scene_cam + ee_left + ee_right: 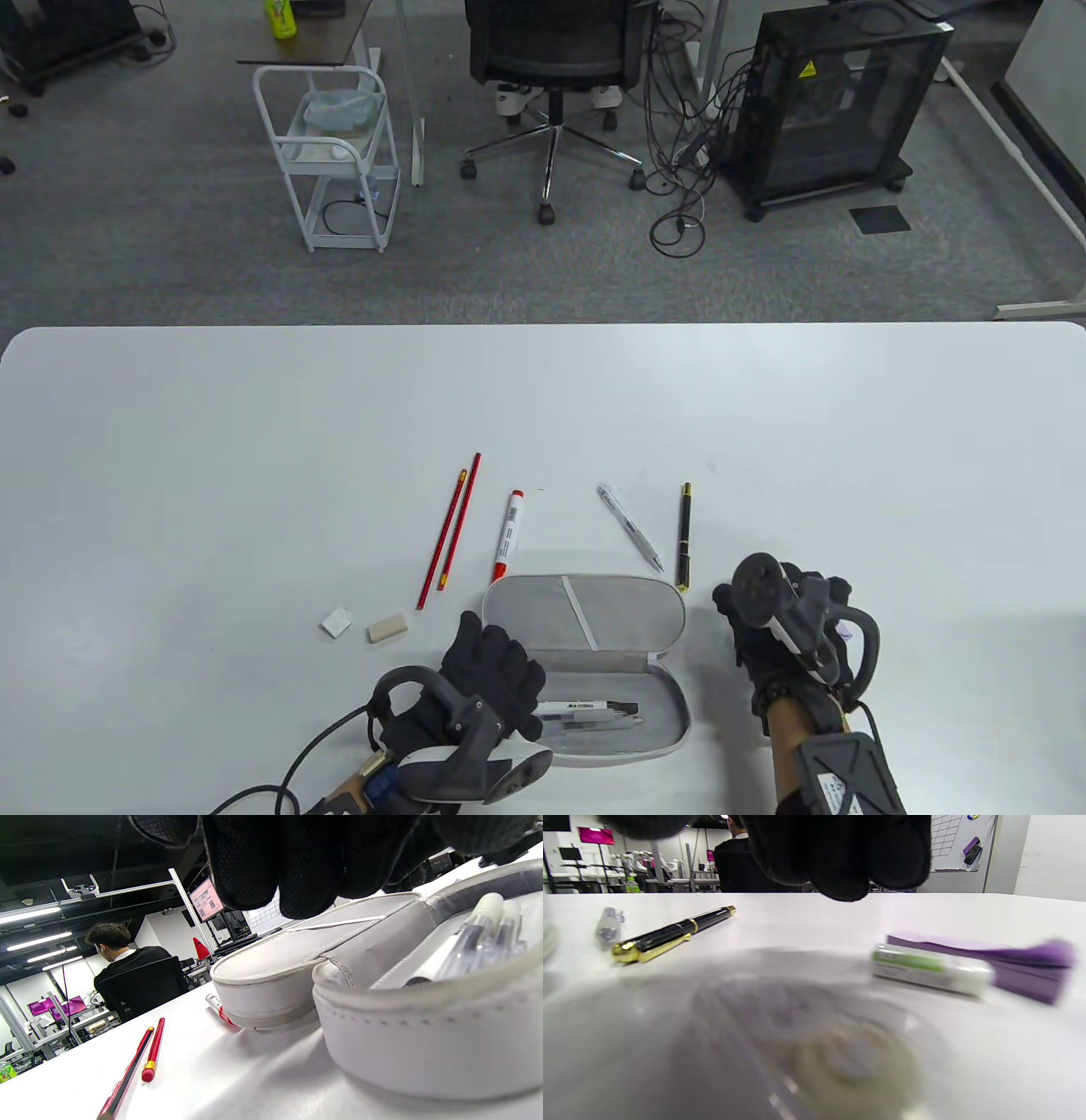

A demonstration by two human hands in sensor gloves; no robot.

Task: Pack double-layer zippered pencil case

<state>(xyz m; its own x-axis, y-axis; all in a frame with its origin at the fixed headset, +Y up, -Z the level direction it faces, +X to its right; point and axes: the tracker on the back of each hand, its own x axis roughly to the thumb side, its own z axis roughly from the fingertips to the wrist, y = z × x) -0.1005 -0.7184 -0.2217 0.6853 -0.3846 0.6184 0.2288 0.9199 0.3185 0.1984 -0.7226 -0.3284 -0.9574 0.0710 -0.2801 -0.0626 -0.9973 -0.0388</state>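
The white table (pixel 254 475) fills the lower two thirds of the table view. Low in the middle of it lies the grey pencil case (pixel 585 611), unzipped and folded open, its lid half toward the top of the frame and its tray half toward the bottom. A few pens (pixel 585 711) lie flat in the tray half.

The left hand (pixel 492 679) sits at the lower middle, just left of the tray, its gloved fingers over the case's left end. In the left wrist view the fingertips (pixel 254 866) hang close together above the case rim, only loosely bent; whether they touch the case cannot be told. The right hand (pixel 789 632) is at the lower right, just right of the case, palm down above the table. In the right wrist view its fingertips (pixel 840 861) hang bunched and hold nothing.

Above the case, from left to right, lie two red pencils (pixel 450 531) side by side, a red-capped marker (pixel 507 533) near the lid's upper left corner, a clear pen (pixel 629 526), and a black pen with gold trim (pixel 684 536). Left of the case sit a beige eraser (pixel 387 627) and a small white block (pixel 336 622). The right wrist view shows a purple pad of paper (pixel 1009 963) with a white and green stick (pixel 931 969) just in front of it.
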